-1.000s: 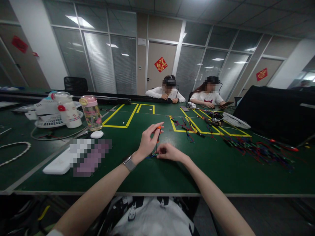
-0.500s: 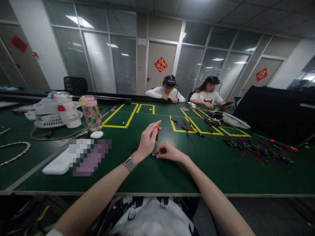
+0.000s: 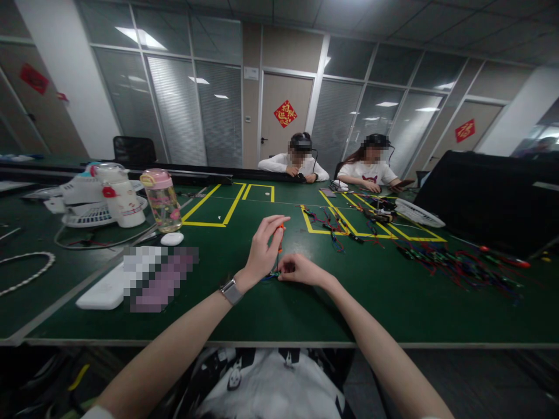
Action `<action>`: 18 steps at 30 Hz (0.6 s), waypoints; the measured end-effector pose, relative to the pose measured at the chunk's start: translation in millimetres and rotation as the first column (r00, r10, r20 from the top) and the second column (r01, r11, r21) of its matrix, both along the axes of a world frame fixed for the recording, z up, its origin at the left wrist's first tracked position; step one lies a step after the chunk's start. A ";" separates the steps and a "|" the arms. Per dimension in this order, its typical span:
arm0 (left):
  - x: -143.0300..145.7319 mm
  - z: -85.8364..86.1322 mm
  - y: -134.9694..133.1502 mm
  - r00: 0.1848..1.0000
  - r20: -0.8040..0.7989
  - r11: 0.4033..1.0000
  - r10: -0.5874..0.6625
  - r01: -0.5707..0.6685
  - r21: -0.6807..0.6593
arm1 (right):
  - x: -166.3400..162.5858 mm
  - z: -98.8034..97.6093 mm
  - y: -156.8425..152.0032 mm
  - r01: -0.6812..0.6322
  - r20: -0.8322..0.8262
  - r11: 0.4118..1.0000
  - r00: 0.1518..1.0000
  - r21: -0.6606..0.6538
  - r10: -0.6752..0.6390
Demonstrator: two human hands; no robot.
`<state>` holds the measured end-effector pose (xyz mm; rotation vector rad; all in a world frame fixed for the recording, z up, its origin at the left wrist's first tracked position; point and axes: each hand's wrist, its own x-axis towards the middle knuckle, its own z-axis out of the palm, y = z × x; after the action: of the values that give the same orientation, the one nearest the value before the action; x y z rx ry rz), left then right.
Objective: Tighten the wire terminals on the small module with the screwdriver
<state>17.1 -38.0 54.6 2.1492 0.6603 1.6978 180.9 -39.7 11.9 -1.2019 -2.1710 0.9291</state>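
Note:
My left hand (image 3: 262, 250) is raised over the green table (image 3: 271, 314), fingers pinched round the orange handle of a small screwdriver (image 3: 280, 233) that stands upright. Its tip meets a small wired part (image 3: 273, 274) lying on the table. My right hand (image 3: 297, 269) rests on the table just right of it, fingers closed on that part and pressing it down. A watch sits on my left wrist.
Two bottles (image 3: 161, 199) and a white fan (image 3: 87, 201) stand at the left, with a white box (image 3: 102, 291) nearer me. Yellow tape outlines (image 3: 218, 209) mark the table. Bundles of coloured wires (image 3: 454, 265) lie at the right. Two other people (image 3: 297, 163) sit at the far side.
My left fingers have shifted slightly on the screwdriver handle, as if turning it. The right hand and the part have stayed where they were.

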 end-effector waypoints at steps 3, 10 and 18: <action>0.9 -2.2 2.0 0.996 -0.005 0.995 -0.093 0.093 -0.023 | -0.5 0.3 -0.3 -0.003 0.005 1.000 1.000 0.004 0.003; 1.1 0.2 0.6 0.999 0.030 0.999 0.027 -0.028 0.047 | -0.6 -0.3 0.1 0.012 0.028 1.000 1.000 0.008 -0.012; -0.2 0.7 -0.3 0.992 0.020 0.987 0.125 -0.126 0.097 | -0.6 -1.3 0.3 0.014 0.003 1.000 1.000 -0.005 -0.014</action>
<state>16.9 -38.3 55.3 2.2011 0.7368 1.8444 180.3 -39.3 10.6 -1.2198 -2.1616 0.9281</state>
